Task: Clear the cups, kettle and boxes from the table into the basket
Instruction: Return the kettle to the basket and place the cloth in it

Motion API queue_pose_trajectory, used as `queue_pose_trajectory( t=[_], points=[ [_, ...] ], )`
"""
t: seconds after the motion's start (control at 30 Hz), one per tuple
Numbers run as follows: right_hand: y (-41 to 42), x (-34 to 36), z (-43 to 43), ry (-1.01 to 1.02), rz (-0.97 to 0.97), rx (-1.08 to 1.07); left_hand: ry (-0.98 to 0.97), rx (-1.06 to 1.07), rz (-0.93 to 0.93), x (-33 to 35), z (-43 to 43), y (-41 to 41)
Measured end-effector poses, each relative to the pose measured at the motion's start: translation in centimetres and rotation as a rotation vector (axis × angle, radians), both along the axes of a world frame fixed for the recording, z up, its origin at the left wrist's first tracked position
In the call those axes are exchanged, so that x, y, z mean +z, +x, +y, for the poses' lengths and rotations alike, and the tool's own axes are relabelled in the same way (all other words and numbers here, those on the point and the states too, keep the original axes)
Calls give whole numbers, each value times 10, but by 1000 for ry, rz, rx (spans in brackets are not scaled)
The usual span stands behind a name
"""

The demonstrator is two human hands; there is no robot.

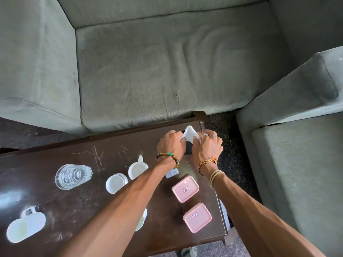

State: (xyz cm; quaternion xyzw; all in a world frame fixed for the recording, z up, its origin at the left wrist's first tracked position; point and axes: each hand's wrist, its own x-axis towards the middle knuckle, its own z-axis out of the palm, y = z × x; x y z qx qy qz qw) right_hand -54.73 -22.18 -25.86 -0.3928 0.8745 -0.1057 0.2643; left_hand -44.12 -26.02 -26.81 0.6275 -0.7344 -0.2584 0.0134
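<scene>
Currently both hands work at the table's [83,201] far right corner. The left hand [169,143] and the right hand [207,147] each have fingers curled onto a white sheet [189,133], pinching it from either side above a dark object [189,150] that stands between them. What that object is I cannot tell. Two hands on so light a thing suggests the sheet is being freed or unfolded, perhaps to get it out of the way, not carried. Along the table's right edge, nearer the person, sit a far pink box [185,188] and a near pink box [197,217], lids on, one behind the other. A small clear box [172,172] lies just beyond them, partly under the left wrist. Towards the table's middle a white mug [137,169] and a small cup [116,183] sit just beside each other, and a second mug [143,219] shows from under the left forearm. Further toward the table's left end are a glass [73,176] and, at the near corner, a third mug [26,227]. Everything named rests on the table, so the clearing looks hardly begun. No basket or kettle is in view. A sofa [148,71] stands behind the table.
</scene>
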Motion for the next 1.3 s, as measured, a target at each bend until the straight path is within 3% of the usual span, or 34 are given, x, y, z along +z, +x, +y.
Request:
queue_pose_trajectory(
  t=[0.23,0.47,0.83,1.3],
  points=[
    [-5,-16,10,78,29,51,-77,-11,-76,-13,2,5],
    [-6,-16,8,11,81,116,-165,-48,-48,-15,1,8],
    [-9,-30,12,62,246,351,-199,-85,-55,-25,2,10],
    [-13,-3,20,9,160,190,-154,-128,95,2,16,24]
  ],
)
